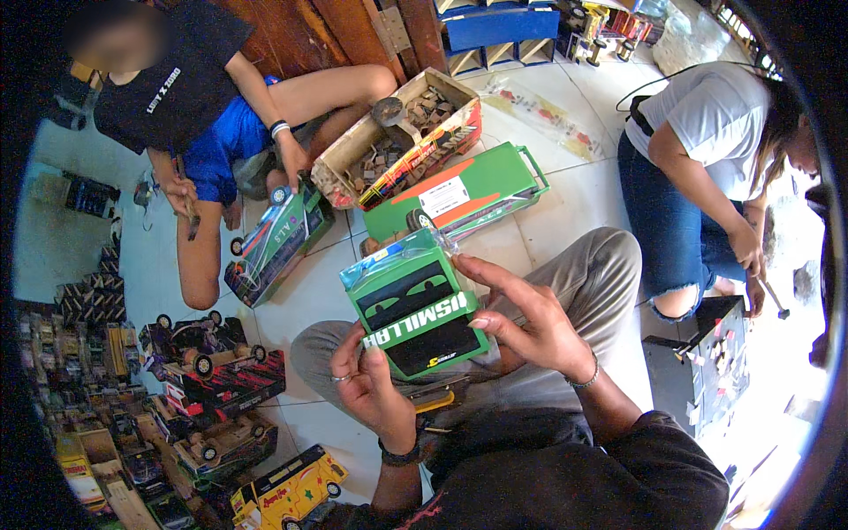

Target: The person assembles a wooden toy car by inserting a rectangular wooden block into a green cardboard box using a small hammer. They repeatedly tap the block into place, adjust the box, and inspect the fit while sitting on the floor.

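Both my hands hold a green toy bus (pixel 409 306) above my crossed legs, one end panel turned up toward me. The panel has black window areas and white lettering, and clear plastic film lies along its upper edge. My left hand (pixel 378 393) grips the lower left corner, thumb against the panel. Along the right edge, my right hand (pixel 534 320) pinches the body between thumb and fingers. The rest of this bus's body is hidden by its end. Just beyond it a longer green toy bus (pixel 508 177), with an orange patch and a white label, lies on the floor.
A wooden box (pixel 324 168) of small wood blocks stands ahead. At left, a person holds a hammer (pixel 192 216) and a toy bus (pixel 278 231). Another person at right holds a hammer (pixel 777 305) by a black box (pixel 698 362). Toy trucks (pixel 225 380) and a yellow toy bus (pixel 291 486) lie left.
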`<state>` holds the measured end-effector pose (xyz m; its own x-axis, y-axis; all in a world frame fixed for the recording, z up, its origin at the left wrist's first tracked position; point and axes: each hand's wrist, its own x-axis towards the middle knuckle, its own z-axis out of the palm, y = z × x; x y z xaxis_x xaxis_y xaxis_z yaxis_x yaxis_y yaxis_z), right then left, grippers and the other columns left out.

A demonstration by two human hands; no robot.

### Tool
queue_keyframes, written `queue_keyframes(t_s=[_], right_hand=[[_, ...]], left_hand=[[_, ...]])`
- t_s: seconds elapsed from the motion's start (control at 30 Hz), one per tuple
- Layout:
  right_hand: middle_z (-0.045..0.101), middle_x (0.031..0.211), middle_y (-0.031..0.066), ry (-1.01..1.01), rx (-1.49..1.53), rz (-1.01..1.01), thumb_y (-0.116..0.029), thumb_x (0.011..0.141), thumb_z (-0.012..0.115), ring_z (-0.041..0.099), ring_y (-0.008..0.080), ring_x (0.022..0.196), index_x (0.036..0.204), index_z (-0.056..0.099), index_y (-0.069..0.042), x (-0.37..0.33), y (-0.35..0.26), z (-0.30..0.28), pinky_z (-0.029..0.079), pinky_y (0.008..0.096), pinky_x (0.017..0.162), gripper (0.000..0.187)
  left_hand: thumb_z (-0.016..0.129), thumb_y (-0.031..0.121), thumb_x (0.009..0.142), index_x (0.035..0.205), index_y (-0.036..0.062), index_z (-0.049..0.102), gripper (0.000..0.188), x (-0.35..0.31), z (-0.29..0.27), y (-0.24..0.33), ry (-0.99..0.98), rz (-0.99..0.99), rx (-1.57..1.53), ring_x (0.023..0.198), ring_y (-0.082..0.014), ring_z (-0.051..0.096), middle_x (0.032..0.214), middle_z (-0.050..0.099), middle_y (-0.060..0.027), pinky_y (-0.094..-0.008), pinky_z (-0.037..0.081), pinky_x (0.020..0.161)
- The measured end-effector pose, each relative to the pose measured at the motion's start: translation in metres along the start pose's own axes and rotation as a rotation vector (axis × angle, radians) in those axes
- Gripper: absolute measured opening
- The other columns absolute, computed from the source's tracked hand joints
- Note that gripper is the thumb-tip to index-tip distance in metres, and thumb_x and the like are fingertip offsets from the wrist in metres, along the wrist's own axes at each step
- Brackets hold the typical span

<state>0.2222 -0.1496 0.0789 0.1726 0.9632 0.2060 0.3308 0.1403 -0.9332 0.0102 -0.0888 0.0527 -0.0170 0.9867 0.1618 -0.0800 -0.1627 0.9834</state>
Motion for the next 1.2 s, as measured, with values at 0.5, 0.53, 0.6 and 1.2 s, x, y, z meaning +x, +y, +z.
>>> queue_keyframes(t_s=[0.5,0.53,0.6,1.2], right_hand=[[0.05,0.138,0.0239,0.23,0.253,-0.105,-0.032,0.079,0.087,0.049,0.0384,0.132,0.118,0.049,0.0,0.002,0.005,0.067,0.039,0.0464,0.109,0.063],[0.05,0.137,0.0245,0.233,0.192,-0.115,-0.033,0.078,0.088,0.05,0.0386,0.13,0.118,0.049,0.0,0.001,0.005,0.068,0.039,0.0467,0.108,0.065],[0.051,0.137,0.0247,0.255,0.22,-0.113,-0.035,0.077,0.088,0.05,0.0391,0.13,0.117,0.048,-0.001,0.004,0.006,0.07,0.038,0.0464,0.108,0.066],[0.038,0.15,0.0268,0.115,0.348,-0.112,-0.044,0.089,0.071,0.033,0.0356,0.145,0.153,0.019,0.005,0.026,0.013,0.048,0.023,0.0464,0.12,0.097]], left_hand=[[0.057,0.029,0.1,0.151,0.004,0.037,0.06,0.009,0.015,0.018,0.066,-0.127,-0.166,0.128,-0.0265,0.054,0.142,0.048,-0.0159,-0.0393,0.044,0.107],[0.057,0.032,0.1,0.151,0.0045,0.037,0.062,0.008,0.015,0.018,0.068,-0.113,-0.133,0.128,-0.0267,0.054,0.142,0.048,-0.0159,-0.0395,0.045,0.106],[0.057,0.034,0.099,0.152,0.0049,0.036,0.064,0.007,0.016,0.018,0.064,-0.112,-0.083,0.128,-0.0273,0.053,0.142,0.047,-0.0162,-0.0399,0.046,0.105],[0.065,0.035,0.089,0.15,-0.0001,0.035,0.076,0.003,0.023,0.01,-0.03,-0.003,-0.01,0.129,-0.0267,0.049,0.141,0.045,-0.0169,-0.0418,0.041,0.108]])
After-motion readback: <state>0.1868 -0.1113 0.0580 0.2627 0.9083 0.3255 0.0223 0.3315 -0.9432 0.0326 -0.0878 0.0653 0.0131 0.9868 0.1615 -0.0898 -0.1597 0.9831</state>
